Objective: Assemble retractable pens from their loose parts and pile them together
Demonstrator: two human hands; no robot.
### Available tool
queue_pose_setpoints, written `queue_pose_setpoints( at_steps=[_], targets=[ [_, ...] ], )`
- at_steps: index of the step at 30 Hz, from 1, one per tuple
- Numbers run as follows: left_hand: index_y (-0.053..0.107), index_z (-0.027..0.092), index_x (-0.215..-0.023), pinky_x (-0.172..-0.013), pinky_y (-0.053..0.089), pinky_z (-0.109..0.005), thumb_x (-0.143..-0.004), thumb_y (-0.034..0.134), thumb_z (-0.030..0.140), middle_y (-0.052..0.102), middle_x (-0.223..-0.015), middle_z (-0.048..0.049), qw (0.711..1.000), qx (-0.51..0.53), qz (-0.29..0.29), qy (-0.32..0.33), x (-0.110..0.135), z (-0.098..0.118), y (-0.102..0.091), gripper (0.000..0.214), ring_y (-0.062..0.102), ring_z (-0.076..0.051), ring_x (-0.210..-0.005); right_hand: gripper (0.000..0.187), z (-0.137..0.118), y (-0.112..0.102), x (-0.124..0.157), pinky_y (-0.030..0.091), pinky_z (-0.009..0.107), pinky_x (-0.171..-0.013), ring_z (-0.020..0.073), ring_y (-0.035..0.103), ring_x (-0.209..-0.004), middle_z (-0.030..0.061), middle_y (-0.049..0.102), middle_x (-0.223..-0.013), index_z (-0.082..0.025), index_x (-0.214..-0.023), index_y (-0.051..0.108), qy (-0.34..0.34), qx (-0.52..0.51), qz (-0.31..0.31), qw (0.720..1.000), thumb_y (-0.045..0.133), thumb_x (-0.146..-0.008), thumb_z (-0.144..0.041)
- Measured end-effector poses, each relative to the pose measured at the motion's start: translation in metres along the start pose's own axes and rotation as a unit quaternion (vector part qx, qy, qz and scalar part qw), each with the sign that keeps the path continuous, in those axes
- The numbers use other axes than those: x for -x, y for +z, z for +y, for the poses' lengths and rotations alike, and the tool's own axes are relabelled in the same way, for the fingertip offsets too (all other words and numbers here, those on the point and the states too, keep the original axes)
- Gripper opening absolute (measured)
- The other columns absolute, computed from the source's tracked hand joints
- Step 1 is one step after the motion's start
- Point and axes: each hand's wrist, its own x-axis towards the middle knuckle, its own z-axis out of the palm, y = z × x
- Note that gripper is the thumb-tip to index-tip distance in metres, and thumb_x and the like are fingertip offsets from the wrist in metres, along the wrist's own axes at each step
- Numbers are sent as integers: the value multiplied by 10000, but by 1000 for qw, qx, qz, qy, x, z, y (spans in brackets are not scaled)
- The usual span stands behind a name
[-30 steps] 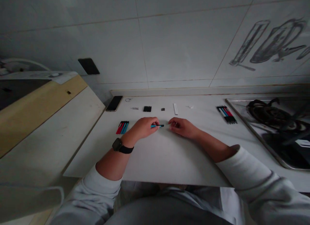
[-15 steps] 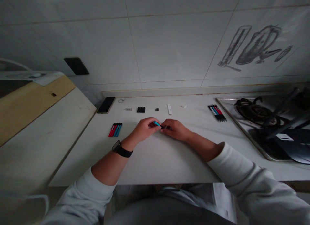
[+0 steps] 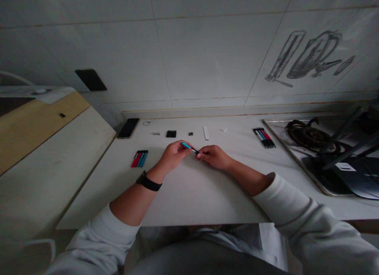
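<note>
Over the middle of the white table, a blue pen [image 3: 186, 144] slants down to the right between my hands. My left hand [image 3: 175, 153] pinches its blue barrel. My right hand [image 3: 214, 156] has its fingers closed on the dark end; the fingertips hide part of it. Behind my hands lie black pen grips [image 3: 171, 133], small dark pieces [image 3: 190, 133], white refill-like sticks [image 3: 205, 133], small white parts [image 3: 223, 130] and springs [image 3: 155, 133]. Left of my left hand is a row of red and blue pen barrels [image 3: 139, 158].
A phone [image 3: 128, 128] and a thin ring [image 3: 147, 123] lie at the back left. Several pens [image 3: 264, 137] sit at the right, beside a gas stove [image 3: 308, 152] with a black device on it. A tiled wall [image 3: 207, 62] closes the back.
The blue pen shows more between my hands, its blue barrel now visible further up and left. My fingers have shifted on it slightly. The parts on the table stay put.
</note>
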Motion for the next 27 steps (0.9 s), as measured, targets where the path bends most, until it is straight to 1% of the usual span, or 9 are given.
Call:
queue_pose_setpoints(
  at_steps=[4,10,14,17,19,22,23,25,27],
  targets=[
    [731,140,-949,-910,550,-366,-787,823,503,778,-985,-103,998,49,-25,-12,0,4,0,407,709,-216,-913,492,-3,5,1,426,237,-506,114,511,-539,-8,604,-667,-161,-874,739,13,-84,-40,996,656,-855,-646],
    [745,139,-983,-881,550,-348,-739,873,445,777,-951,-81,996,77,-35,-28,1,-3,3,411,708,-203,-873,518,-6,7,1,442,225,-494,114,520,-560,2,622,-679,-157,-862,740,11,-110,-37,993,680,-824,-670],
    [744,139,-974,-872,548,-350,-724,881,440,771,-938,-77,996,79,-18,-29,1,-5,5,414,702,-202,-867,494,-3,7,0,436,235,-506,118,520,-558,-3,617,-670,-160,-884,747,6,-94,-31,995,648,-861,-643],
    [730,139,-993,-855,546,-335,-755,856,460,758,-957,-80,995,92,4,-24,1,-2,3,419,689,-186,-856,420,0,4,-1,417,240,-549,121,524,-578,-2,626,-654,-165,-873,761,-28,-18,-14,999,634,-899,-565],
    [716,141,-1023,-826,546,-319,-790,822,485,741,-966,-78,995,99,28,-20,-1,-1,0,429,676,-170,-832,354,3,-3,-3,427,249,-606,132,557,-637,14,668,-699,-174,-857,766,-62,42,28,997,638,-909,-500],
    [710,150,-1085,-767,538,-291,-836,767,517,711,-962,-68,995,88,54,-18,-2,-1,-5,448,643,-151,-800,291,10,-28,-7,459,268,-673,157,613,-726,41,726,-819,-193,-936,765,-80,93,153,981,617,-920,-443],
    [712,153,-1105,-753,534,-285,-850,748,524,701,-966,-68,995,80,56,-18,-2,-2,-6,452,632,-147,-795,282,13,-40,-8,467,275,-677,163,622,-728,43,731,-834,-200,-992,759,-73,105,206,970,611,-920,-429],
    [713,156,-1136,-741,531,-282,-874,717,529,685,-973,-68,997,63,50,-19,-2,-3,-6,456,616,-145,-796,271,22,-67,-9,484,291,-700,171,633,-738,55,737,-879,-203,-1065,743,-61,137,312,938,609,-908,-378],
    [712,156,-1151,-746,532,-287,-881,705,530,675,-966,-68,998,48,35,-24,-2,-3,-4,461,611,-149,-801,272,35,-94,-10,499,311,-740,184,648,-768,71,742,-928,-200,-1097,734,-47,185,386,903,588,-902,-321]
  ],
)
